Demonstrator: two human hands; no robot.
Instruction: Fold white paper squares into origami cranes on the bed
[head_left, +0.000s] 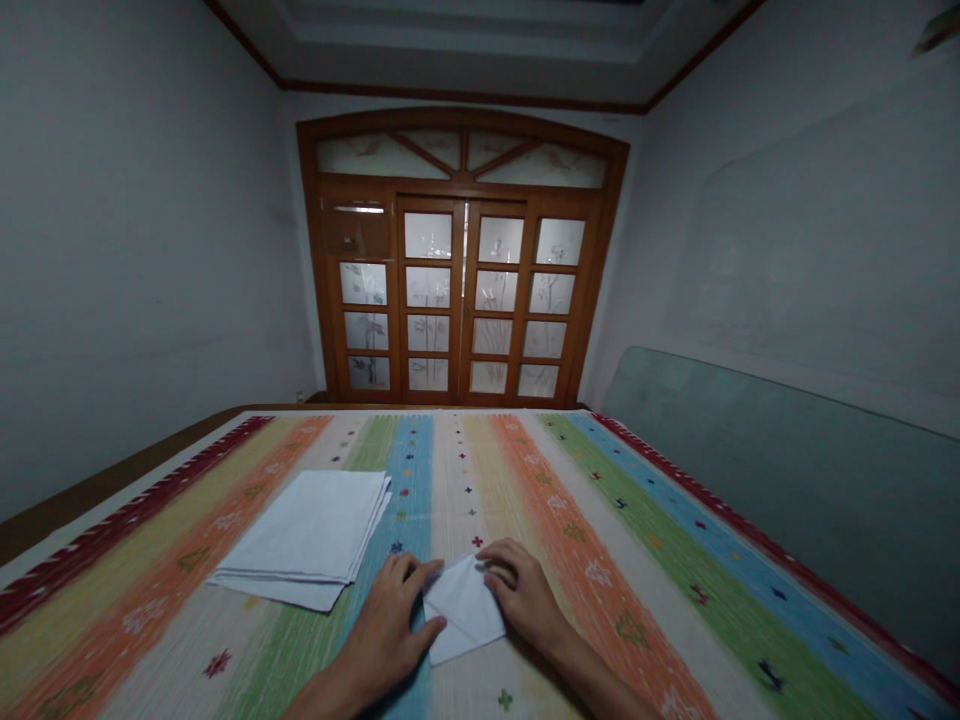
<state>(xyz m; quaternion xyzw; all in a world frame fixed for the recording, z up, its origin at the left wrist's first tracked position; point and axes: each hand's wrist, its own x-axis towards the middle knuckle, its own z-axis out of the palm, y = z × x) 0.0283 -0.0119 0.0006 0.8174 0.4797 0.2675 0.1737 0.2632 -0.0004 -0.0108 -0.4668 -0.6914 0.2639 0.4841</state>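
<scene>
A small piece of folded white paper (466, 612) lies on the striped tablecloth in front of me, with crease lines across its upper face. My left hand (386, 625) holds its left edge, the thumb low on the edge and the fingertips at the upper left corner. At the upper right, my right hand (525, 595) curls over the paper, thumb and index finger closed on its edge. Left of my hands sits a stack of white paper sheets (307, 525), their edges slightly out of line.
The tablecloth (592, 570) has coloured stripes and small woven motifs, and covers a table with a brown edge (90, 485) showing at the left. A pale green panel (750, 450) stands along the right side. Wooden doors with glass panes (461, 290) are beyond the table.
</scene>
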